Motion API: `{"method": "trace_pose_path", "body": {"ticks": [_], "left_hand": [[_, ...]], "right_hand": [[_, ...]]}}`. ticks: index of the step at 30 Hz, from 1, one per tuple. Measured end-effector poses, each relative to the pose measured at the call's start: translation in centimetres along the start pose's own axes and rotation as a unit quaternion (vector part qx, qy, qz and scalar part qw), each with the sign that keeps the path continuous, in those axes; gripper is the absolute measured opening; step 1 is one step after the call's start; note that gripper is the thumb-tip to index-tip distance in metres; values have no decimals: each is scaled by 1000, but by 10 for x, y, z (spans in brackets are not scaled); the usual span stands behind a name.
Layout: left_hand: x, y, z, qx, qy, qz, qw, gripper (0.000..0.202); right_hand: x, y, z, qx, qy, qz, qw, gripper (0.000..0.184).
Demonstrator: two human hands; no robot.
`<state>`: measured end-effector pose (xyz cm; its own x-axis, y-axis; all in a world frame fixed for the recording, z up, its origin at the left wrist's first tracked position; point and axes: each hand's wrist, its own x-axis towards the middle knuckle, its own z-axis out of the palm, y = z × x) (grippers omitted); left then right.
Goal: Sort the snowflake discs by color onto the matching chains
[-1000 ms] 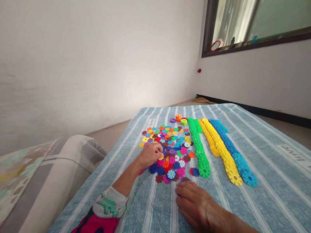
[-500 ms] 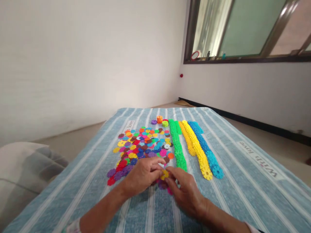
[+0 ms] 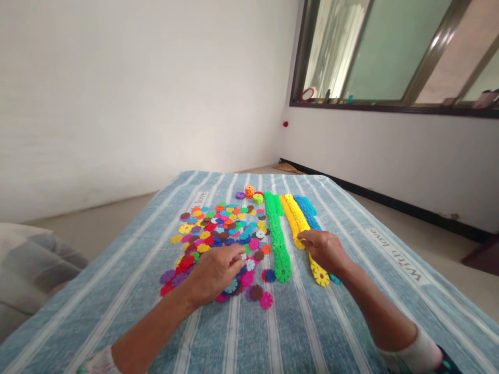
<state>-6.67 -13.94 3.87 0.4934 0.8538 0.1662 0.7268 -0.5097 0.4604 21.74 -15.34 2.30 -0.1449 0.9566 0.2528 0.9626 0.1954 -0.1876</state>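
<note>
My right hand [image 3: 325, 250] is closed in a pinch on a yellow snowflake disc [image 3: 299, 243] at the near end of the shorter orange-yellow row [image 3: 289, 215]. Its wrist and fingers partly cover the longer yellow row [image 3: 298, 210] and the blue row [image 3: 307, 208]. My left hand [image 3: 218, 267] rests low over a spread of mixed-colour snowflake discs [image 3: 222, 234]. The left fingers are drawn together near a white disc [image 3: 250, 265]; what they hold, if anything, is hidden. Between the hands runs a long green row [image 3: 276, 234] of overlapping discs.
Small stacks stand at the far side: orange [image 3: 249, 191], purple [image 3: 240, 195] and lime green [image 3: 258, 198]. A striped blue cloth [image 3: 156, 311] covers the table. A pale draped fabric [image 3: 27, 265] lies beyond the left edge, and a window [image 3: 385, 52] is at upper right.
My right hand has left the middle, where both hands met at a yellow disc, and moved right and away to the orange-yellow row. My left hand has shifted slightly left.
</note>
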Motion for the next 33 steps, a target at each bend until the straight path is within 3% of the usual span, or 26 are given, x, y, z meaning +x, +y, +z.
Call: {"method": "trace_pose_path", "body": {"ticks": [6,16,21,26,30,33], "left_hand": [[1,-6,2,28,-18,8,999,17],[3,-22,1,24,1,-8,1000,20],[5,-32,-10,66,-4,-47,997,18],[3,-43,-25,115,-39,-51,991,19],[1,-49,-27,145,-97,-40,984,20],[1,-46,-24,168,-122,-36,978,21]], "right_hand": [[18,5,-2,-146,-131,-45,980,35],[26,1,3,-187,-165,-79,965,27],[24,4,4,-191,-142,-64,969,31],[10,-11,7,-122,-50,-77,988,26],[-10,-48,19,-35,24,-166,985,28],[-26,-80,31,27,52,-264,963,26]]}}
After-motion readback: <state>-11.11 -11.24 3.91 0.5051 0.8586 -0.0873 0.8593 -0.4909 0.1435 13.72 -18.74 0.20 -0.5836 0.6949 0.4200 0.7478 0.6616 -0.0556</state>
